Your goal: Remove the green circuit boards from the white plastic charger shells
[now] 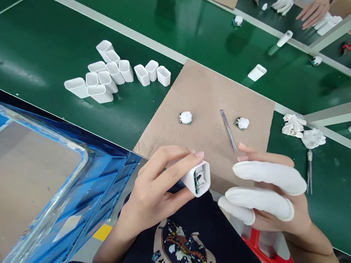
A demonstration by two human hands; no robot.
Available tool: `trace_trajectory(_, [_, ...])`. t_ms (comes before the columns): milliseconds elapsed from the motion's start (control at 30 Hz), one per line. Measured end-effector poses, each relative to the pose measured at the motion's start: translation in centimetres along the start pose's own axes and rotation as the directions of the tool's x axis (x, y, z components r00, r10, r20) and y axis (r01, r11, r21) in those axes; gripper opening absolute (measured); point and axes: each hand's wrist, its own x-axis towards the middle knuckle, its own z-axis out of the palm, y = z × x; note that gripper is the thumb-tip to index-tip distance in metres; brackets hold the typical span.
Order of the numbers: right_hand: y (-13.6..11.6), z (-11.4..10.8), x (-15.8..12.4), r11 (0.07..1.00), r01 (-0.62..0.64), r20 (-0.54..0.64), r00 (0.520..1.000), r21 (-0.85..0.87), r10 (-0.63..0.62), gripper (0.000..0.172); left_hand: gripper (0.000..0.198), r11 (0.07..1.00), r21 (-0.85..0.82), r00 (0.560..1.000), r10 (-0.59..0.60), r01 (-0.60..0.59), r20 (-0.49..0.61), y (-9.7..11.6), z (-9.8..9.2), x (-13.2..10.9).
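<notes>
White shell (pixel 197 178), a circuit board showing in its open end, is gripped by the left hand's (pixel 155 187) fingers over the cardboard sheet (pixel 203 96). The right hand (pixel 270 192) is beside it, fingers spread and empty. Two loose boards (pixel 185 117) on the sheet and a cluster of empty shells (pixel 114 72) on the table (pixel 34 47) are not yet joined.

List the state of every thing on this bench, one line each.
left hand, closed on the white casing.
white casing, held, open end toward the camera, board inside.
right hand, open, empty, cots on fingers.
tweezers, lying loose on the cardboard.
empty casings, untouched, some upright, some on their sides.
</notes>
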Motion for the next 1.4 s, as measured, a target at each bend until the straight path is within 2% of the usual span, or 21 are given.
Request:
trace_trajectory(100, [-0.1,0.5,0.8,0.996,0.073,-0.072,0.994,-0.049,-0.076,0.016,0.047,0.999,0.04,1.0,-0.022,0.021,0.016,0.1,-0.1,-0.3])
trace_trajectory(267, [0.1,1.5,0.6,0.991,0.126,-0.016,0.992,-0.055,-0.127,0.012,0.051,0.995,0.093,0.997,-0.034,0.029,0.062,0.5,-0.2,-0.5])
trace_trajectory(500, [0.7,3.4,1.1,0.985,0.122,-0.049,0.99,-0.123,-0.129,0.012,0.061,0.99,0.13,0.991,-0.064,0.048,0.117,-0.7,0.0,-0.9])
trace_trajectory(633, [1.1,2.7,1.4,0.997,0.08,0.008,0.997,-0.007,-0.08,0.014,0.062,0.989,-0.04,0.975,-0.133,0.142,0.178,-1.3,0.0,-0.8])
trace_trajectory(767, [2.0,0.8,1.7,0.983,-0.03,-0.064,0.997,0.181,0.042,0.021,0.066,0.922,-0.264,0.936,-0.206,0.283,0.286,-1.3,-0.1,-0.5])
trace_trajectory(933, [3.4,0.4,2.0,0.992,-0.009,0.039,0.999,0.13,0.004,0.024,0.061,0.836,-0.411,0.894,-0.191,0.365,0.406,-1.7,-0.3,-0.4])
trace_trajectory(1067, [3.6,1.1,1.8,0.991,0.043,0.049,0.998,0.127,-0.05,0.018,0.052,0.676,-0.578,0.867,-0.191,0.456,0.46,-2.0,0.0,-0.6])
trace_trajectory(1167, [3.2,1.2,1.7,0.991,0.07,0.069,0.995,0.113,-0.078,0.01,0.052,0.438,-0.686,0.81,-0.229,0.581,0.54,-1.9,0.7,-0.9])
trace_trajectory(1267, [2.8,1.0,1.8,0.99,0.123,0.116,0.985,0.072,-0.131,0.009,0.049,0.158,-0.776,0.79,-0.19,0.611,0.583,-1.8,1.6,-1.1])
trace_trajectory(1333, [2.6,0.9,1.8,0.986,0.161,0.125,0.978,0.038,-0.165,0.009,0.042,0.045,-0.794,0.788,-0.171,0.606,0.592,-1.9,2.0,-1.2])
trace_trajectory(1400, [2.4,0.9,1.8,0.991,0.128,0.13,0.983,0.032,-0.131,0.009,0.038,-0.011,-0.787,0.775,-0.166,0.617,0.61,-2.2,2.3,-1.2])
